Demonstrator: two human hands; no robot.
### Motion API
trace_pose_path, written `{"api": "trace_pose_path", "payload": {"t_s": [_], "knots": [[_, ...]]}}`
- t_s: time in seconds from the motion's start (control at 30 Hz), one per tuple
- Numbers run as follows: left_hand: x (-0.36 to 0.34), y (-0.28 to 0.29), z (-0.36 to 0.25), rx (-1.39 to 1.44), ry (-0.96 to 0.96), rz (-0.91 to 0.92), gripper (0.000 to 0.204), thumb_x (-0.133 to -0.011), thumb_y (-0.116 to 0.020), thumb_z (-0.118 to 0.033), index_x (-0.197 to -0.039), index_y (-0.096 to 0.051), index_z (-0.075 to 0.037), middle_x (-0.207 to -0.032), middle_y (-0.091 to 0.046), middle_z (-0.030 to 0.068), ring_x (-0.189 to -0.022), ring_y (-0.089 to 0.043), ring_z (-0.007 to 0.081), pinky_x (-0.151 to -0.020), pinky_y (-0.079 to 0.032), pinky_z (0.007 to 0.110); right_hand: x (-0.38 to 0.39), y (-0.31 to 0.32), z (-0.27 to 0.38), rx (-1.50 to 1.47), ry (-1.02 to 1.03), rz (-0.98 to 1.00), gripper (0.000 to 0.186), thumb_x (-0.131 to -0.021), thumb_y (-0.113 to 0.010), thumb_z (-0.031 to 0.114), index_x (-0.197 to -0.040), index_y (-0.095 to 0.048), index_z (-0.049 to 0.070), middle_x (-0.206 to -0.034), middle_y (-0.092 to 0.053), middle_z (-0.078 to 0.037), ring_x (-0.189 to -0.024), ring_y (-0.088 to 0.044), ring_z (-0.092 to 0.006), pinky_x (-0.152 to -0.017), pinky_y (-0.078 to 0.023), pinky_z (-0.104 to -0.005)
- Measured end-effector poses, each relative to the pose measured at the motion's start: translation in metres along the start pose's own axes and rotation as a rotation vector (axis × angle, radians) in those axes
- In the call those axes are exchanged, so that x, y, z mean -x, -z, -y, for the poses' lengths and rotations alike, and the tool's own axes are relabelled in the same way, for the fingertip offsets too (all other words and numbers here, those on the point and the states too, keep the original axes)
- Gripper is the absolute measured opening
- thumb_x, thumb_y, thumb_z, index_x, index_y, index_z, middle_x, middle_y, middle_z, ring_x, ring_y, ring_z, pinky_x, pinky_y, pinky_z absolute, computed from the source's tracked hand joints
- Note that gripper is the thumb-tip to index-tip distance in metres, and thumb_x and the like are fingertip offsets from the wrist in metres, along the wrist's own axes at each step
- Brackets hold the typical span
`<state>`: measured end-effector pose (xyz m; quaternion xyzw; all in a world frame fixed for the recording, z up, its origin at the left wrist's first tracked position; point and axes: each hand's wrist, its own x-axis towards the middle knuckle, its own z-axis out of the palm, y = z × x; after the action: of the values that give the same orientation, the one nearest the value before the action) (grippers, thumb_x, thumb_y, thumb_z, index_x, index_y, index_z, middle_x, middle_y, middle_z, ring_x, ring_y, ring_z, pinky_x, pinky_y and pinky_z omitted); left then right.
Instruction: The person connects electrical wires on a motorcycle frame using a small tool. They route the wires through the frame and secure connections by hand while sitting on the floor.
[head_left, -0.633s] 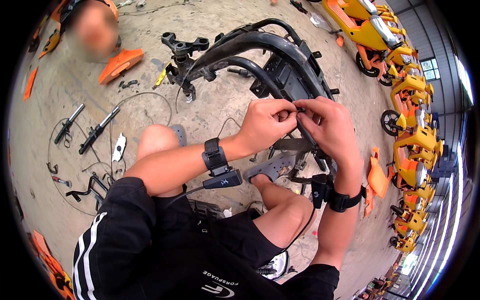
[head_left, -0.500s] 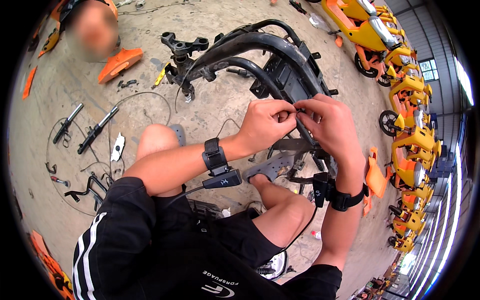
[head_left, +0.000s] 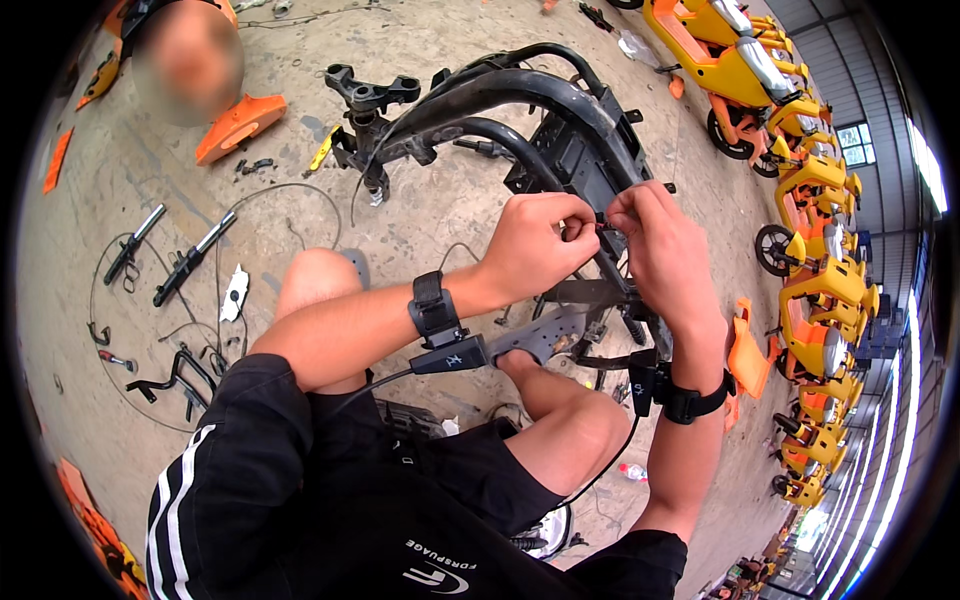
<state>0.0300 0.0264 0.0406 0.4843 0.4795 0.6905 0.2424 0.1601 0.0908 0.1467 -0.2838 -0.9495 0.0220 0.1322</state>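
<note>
A black tubular scooter frame (head_left: pixel 545 90) lies in front of me, with a black box (head_left: pixel 580 170) inside its curved tubes. My left hand (head_left: pixel 535 245) and my right hand (head_left: pixel 660 250) meet at the lower part of the frame, both with curled fingers pinched at a small dark piece by the tube. I cannot make out what that piece is; the fingers mostly hide it. A steering column with a clamp (head_left: pixel 368 90) juts from the frame's left end. Straps with small black devices sit on both of my wrists.
Two fork legs (head_left: pixel 185 265), cables and a black handlebar (head_left: pixel 175 380) lie on the concrete floor (head_left: pixel 120 180) to my left. Orange panels (head_left: pixel 240 130) lie upper left and right (head_left: pixel 750 350). Yellow scooters (head_left: pixel 815 280) line the right side. My bent legs and a grey clog are below the frame.
My right hand has shifted slightly upward and its fingers have curled more, drawing a little apart from my left fingertips. My left hand has moved slightly rightward.
</note>
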Motion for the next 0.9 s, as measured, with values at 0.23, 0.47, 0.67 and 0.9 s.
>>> {"api": "trace_pose_path", "payload": {"t_s": [0.23,0.47,0.67,0.9], "knots": [[-0.005,0.003,-0.007,-0.065,0.024,0.073,0.007,-0.076,-0.068,-0.005,-0.079,-0.068,0.001,-0.060,-0.060,0.0044,-0.050,-0.052,0.0076,-0.048,-0.041,0.024,0.024,-0.031,-0.005,-0.190,-0.218,-0.217,0.005,-0.090,-0.060,0.002,-0.095,-0.059,0.003,-0.089,-0.062,-0.012,-0.075,-0.063,-0.0311,-0.065,-0.050,-0.0356],[-0.011,0.012,-0.004,-0.329,-0.132,0.190,0.012,-0.076,-0.068,-0.010,-0.074,-0.062,0.000,-0.057,-0.059,0.0100,-0.047,-0.059,0.0231,-0.047,-0.045,0.034,0.023,-0.027,-0.002,-0.472,-0.319,-0.142,0.012,-0.090,-0.063,0.002,-0.101,-0.062,0.001,-0.087,-0.065,-0.013,-0.073,-0.064,-0.0227,-0.068,-0.051,-0.0314],[-0.014,0.009,-0.002,-0.454,-0.246,0.214,0.018,-0.079,-0.065,-0.016,-0.070,-0.060,-0.002,-0.060,-0.061,0.0156,-0.053,-0.061,0.0349,-0.048,-0.048,0.043,0.018,-0.016,-0.003,-0.262,-0.121,-0.130,0.010,-0.086,-0.067,0.006,-0.095,-0.065,0.002,-0.084,-0.065,-0.011,-0.070,-0.064,-0.0278,-0.062,-0.051,-0.0333],[-0.015,-0.001,-0.001,-0.417,-0.334,0.115,0.015,-0.075,-0.065,-0.012,-0.066,-0.058,-0.003,-0.058,-0.057,0.0124,-0.050,-0.057,0.0340,-0.045,-0.046,0.041,0.015,-0.019,-0.016,-0.085,0.084,-0.253,0.009,-0.077,-0.073,0.006,-0.084,-0.067,0.006,-0.076,-0.063,-0.006,-0.061,-0.062,-0.0234,-0.052,-0.049,-0.0318]]}}
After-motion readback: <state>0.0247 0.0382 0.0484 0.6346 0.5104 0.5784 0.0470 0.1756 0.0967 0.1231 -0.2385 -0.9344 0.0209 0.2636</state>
